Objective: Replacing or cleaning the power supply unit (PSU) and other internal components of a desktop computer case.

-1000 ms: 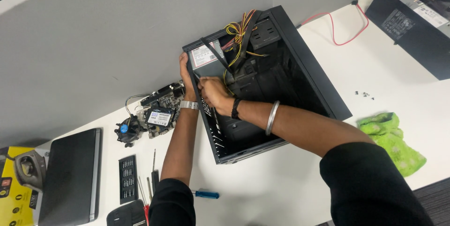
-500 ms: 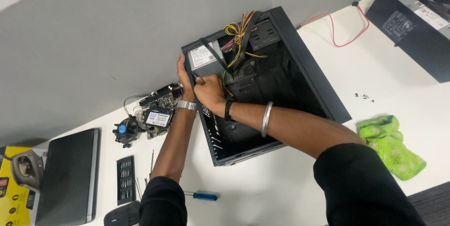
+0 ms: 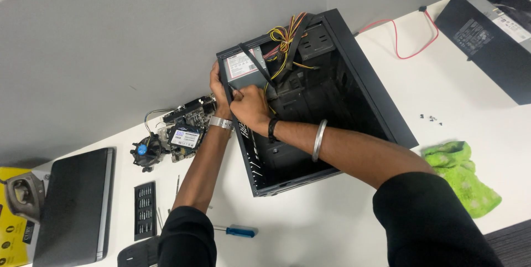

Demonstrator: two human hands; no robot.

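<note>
Head view: both hands point(image 3: 238, 98) grip the power supply point(image 3: 246, 68) on a white table point(image 3: 343, 228) by a grey wall point(image 3: 110, 51).

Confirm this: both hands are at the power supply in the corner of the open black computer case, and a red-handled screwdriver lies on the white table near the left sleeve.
One detail is wrong: the screwdriver has a blue handle, not red, as the head view shows. The rest stands: the left hand and right hand are at the power supply in the corner of the open black computer case, and the screwdriver lies on the white table near the left sleeve.
</note>
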